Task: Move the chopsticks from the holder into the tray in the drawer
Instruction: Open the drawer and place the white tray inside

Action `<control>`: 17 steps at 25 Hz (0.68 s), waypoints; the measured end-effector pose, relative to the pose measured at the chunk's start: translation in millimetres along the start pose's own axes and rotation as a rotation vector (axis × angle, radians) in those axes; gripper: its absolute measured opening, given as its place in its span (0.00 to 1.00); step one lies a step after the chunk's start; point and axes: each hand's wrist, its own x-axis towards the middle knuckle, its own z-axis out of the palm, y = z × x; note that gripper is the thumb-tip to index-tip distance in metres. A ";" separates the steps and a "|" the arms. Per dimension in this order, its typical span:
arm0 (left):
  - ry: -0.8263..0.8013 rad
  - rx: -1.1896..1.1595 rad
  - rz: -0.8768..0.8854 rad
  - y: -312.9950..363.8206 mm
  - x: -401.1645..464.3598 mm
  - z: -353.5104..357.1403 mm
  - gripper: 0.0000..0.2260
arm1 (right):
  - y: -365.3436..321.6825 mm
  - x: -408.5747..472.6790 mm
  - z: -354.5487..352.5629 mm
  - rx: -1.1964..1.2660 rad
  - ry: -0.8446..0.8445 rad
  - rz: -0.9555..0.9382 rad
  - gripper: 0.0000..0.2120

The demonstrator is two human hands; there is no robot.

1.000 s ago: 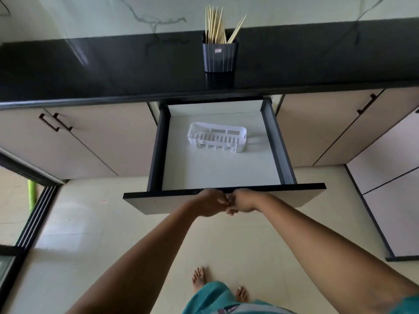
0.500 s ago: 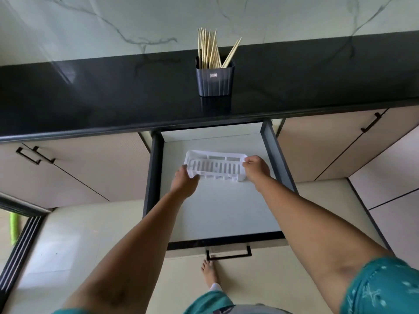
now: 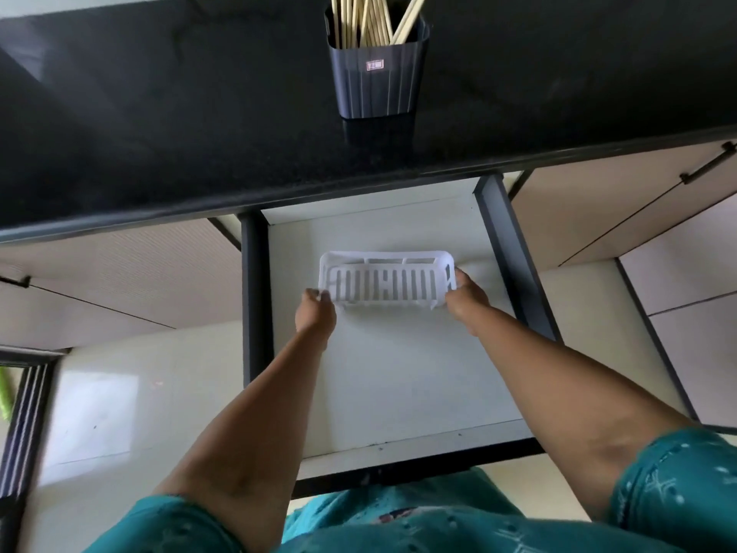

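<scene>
A white slotted plastic tray [image 3: 385, 282] lies in the open drawer [image 3: 514, 257], whose floor is white and whose sides are dark. My left hand [image 3: 316, 313] grips the tray's left end and my right hand [image 3: 464, 299] grips its right end. Several wooden chopsticks [image 3: 369, 19] stand upright in a dark ribbed holder [image 3: 377, 73] on the black countertop [image 3: 159, 113], straight behind the drawer. Their upper ends are cut off by the top of the view.
Beige cabinet doors with dark handles [image 3: 706, 165] flank the drawer on both sides. A pale tiled floor [image 3: 131, 397] lies below, with a dark sliding door frame [image 3: 24, 413] at the far left. My teal clothing [image 3: 399, 520] fills the bottom edge.
Both hands left the drawer front and took hold of the tray's ends. Since half a second ago the view has come closer and the tray has shifted slightly toward me.
</scene>
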 end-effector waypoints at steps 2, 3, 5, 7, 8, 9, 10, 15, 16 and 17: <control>0.045 0.097 0.048 -13.5 -6.5 -1.7 0.16 | 10.0 -4.8 -0.7 -0.073 0.040 -0.011 0.26; 0.036 0.150 0.058 -19.9 -11.8 -2.9 0.15 | 15.2 -8.6 -1.4 -0.103 0.051 -0.017 0.26; -0.020 0.184 0.053 -35.2 -24.2 -2.6 0.13 | 27.0 -17.6 -1.0 -0.119 0.059 -0.021 0.26; -0.059 0.171 0.052 -45.6 -36.8 -1.5 0.11 | 34.1 -21.2 -2.0 -0.119 0.041 -0.024 0.27; -0.053 0.170 0.055 -47.6 -41.0 -1.4 0.11 | 35.8 -20.6 -3.5 -0.131 0.031 -0.027 0.27; -0.048 0.178 0.061 -50.0 -43.0 -0.5 0.10 | 37.9 -19.1 -4.8 -0.148 0.023 -0.035 0.26; -0.044 0.191 0.070 -52.9 -44.0 0.9 0.10 | 40.6 -18.6 -5.1 -0.164 0.022 -0.051 0.25; 0.071 0.261 0.127 -57.0 -53.3 -1.6 0.10 | 50.5 -28.5 -2.1 -0.188 0.131 -0.081 0.19; 0.119 0.226 0.139 -52.5 -55.2 -6.2 0.11 | 47.5 -32.1 -3.7 -0.193 0.200 -0.107 0.19; 0.169 0.189 0.173 -45.1 -55.9 -12.4 0.11 | 40.9 -34.6 -6.2 -0.188 0.281 -0.166 0.19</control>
